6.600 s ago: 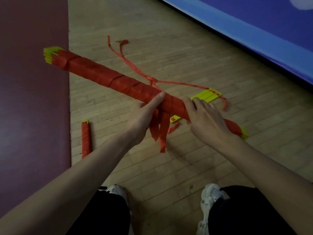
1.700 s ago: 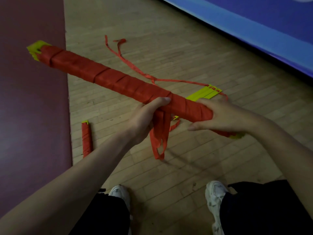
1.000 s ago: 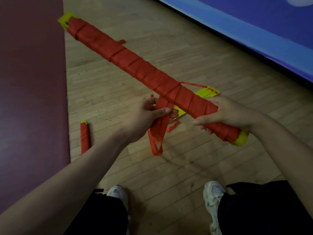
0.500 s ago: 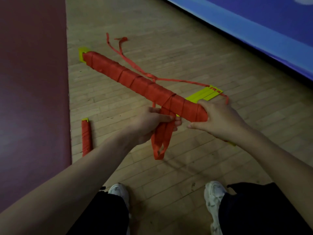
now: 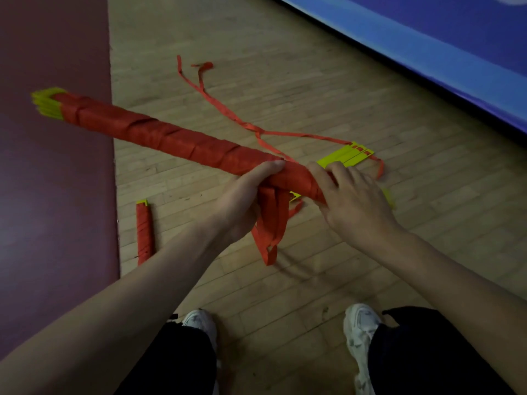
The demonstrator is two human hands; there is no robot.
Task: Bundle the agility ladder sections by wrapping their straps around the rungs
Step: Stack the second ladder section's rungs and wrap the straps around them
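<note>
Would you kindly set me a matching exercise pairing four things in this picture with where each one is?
1 long bundle
2 short bundle
3 bare yellow rungs
4 strap loop

A on the floor beside the maroon mat
B held by the left hand and right hand
C hanging below the long bundle
D on the floor beyond the right hand

Pairs: 1-B, 2-A, 3-D, 4-C

A wooden plank floor (image 5: 285, 67) is bordered on the left by a maroon mat (image 5: 51, 195) and at the upper right by what may be a blue pad (image 5: 427, 52). On the boards are laid a small red-wrapped bundle (image 5: 144, 232), loose red straps (image 5: 252, 128) and flat yellow rungs (image 5: 339, 158). Two white shoes (image 5: 199, 323) are planted near the lower edge.
</note>
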